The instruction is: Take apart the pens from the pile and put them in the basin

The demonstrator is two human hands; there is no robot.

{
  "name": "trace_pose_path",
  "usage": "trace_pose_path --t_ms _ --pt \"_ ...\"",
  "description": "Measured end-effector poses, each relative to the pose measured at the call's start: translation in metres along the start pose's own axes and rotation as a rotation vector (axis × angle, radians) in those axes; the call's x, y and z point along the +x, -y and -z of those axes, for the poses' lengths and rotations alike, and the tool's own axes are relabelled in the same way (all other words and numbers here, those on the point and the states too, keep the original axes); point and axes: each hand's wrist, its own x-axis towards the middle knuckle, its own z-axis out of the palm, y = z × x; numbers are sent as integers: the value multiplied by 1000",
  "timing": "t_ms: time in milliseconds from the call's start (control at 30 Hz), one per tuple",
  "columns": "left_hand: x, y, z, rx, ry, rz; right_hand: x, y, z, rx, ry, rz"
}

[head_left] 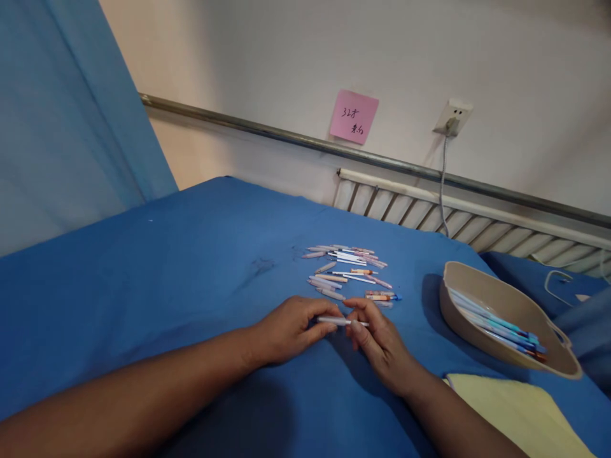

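Observation:
Both my hands rest on a blue cloth (167, 273) and meet on one thin white pen part (340, 321). My left hand (291, 327) pinches its left end with closed fingers. My right hand (377, 340) grips its right end, fingers curled. Just beyond them lies a scatter of several pen parts (351, 273): barrels, refills and caps in white, pink, orange and blue.
A beige oval tray (477, 296) at the right holds several assembled blue pens (501, 327). A pale yellow cloth (515, 413) lies at the lower right. Behind are a radiator (458, 213), a wall socket with cable (452, 117), a pink note (354, 116) and a blue curtain (62, 114).

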Motion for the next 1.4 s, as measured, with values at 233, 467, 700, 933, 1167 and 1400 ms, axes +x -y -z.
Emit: trace_pose_path --t_ms 233,467,700,933,1167,1400 --pt "-2 -5 0 9 136 -41 -3 14 1 -28 36 57" --pt "2 -1 0 -212 245 86 3 11 0 426 -146 88" --pt "8 13 0 -585 177 248 24 -19 39 507 -711 -71" --pt "13 24 4 -674 26 322 35 -48 57 305 -686 -127" --pt "14 30 5 -744 3 357 28 -54 38 -59 -382 -156" --pt "14 30 6 -768 -14 376 23 -38 40 -511 -163 -13"
